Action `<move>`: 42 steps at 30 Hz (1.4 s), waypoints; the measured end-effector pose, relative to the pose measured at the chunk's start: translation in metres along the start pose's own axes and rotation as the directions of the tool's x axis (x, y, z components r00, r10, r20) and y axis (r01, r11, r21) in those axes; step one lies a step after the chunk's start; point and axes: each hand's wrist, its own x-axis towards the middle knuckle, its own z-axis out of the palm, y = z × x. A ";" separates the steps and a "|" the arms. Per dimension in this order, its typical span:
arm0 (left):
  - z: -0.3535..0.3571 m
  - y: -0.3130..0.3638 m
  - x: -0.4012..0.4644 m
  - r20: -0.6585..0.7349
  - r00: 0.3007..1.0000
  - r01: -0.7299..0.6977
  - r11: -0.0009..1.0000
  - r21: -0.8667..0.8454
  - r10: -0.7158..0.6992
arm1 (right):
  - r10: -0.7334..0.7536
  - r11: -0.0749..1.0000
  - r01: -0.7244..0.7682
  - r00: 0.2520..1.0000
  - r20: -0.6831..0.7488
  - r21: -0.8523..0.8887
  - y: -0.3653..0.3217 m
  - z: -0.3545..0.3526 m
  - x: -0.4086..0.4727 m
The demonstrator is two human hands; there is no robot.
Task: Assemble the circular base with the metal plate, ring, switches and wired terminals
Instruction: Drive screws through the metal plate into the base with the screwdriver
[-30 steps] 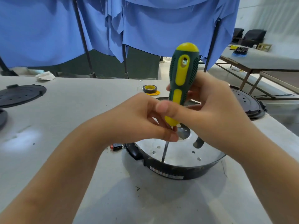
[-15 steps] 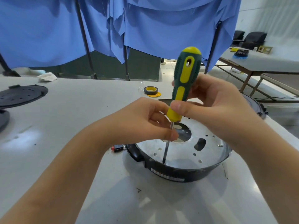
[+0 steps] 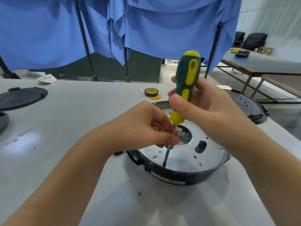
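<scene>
Below the left hand (image 3: pixel 146 128), whose fingers (image 3: pixel 169 140) pinch the screwdriver (image 3: pixel 187 82) shaft, the tip sits at the plate's (image 3: pixel 208 159) near edge inside the base (image 3: pixel 179 178) on the tabletop (image 3: pixel 81 119). The right hand (image 3: pixel 203 105) grips the handle, regripped higher than a second ago, which suggests screw driving is under way.

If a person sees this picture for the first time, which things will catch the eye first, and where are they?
First comes the green and yellow screwdriver, upright in the middle, with the right hand gripping its handle and the left hand pinching its shaft. Its tip stands on the shiny metal plate inside the black round base on the white table. Behind hangs a blue cloth.
</scene>
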 end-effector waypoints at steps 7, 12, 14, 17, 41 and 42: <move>-0.004 -0.001 -0.002 0.055 0.997 0.058 0.997 -0.048 -0.055 | 0.011 0.980 -0.039 0.990 0.142 0.196 0.006 -0.014 0.003; -0.006 0.001 -0.003 0.115 0.991 0.063 0.998 -0.016 -0.060 | 0.001 0.997 -0.004 0.999 0.033 0.083 0.007 -0.009 0.003; -0.005 0.004 -0.004 0.104 0.994 0.041 0.999 0.010 -0.041 | -0.013 0.999 0.012 1.000 0.012 0.053 0.006 -0.006 0.001; -0.003 0.010 -0.005 0.040 0.999 -0.033 0.999 0.006 0.032 | -0.049 0.999 0.048 0.998 -0.043 -0.015 0.005 -0.001 0.001; -0.006 0.012 -0.007 -0.057 0.995 -0.085 0.993 -0.086 0.080 | -0.139 0.989 0.142 0.986 -0.088 0.036 -0.004 -0.001 -0.001; -0.003 0.013 -0.006 -0.099 0.991 -0.095 0.993 -0.072 0.088 | -0.156 0.988 0.154 0.981 -0.112 -0.023 -0.004 0.000 -0.001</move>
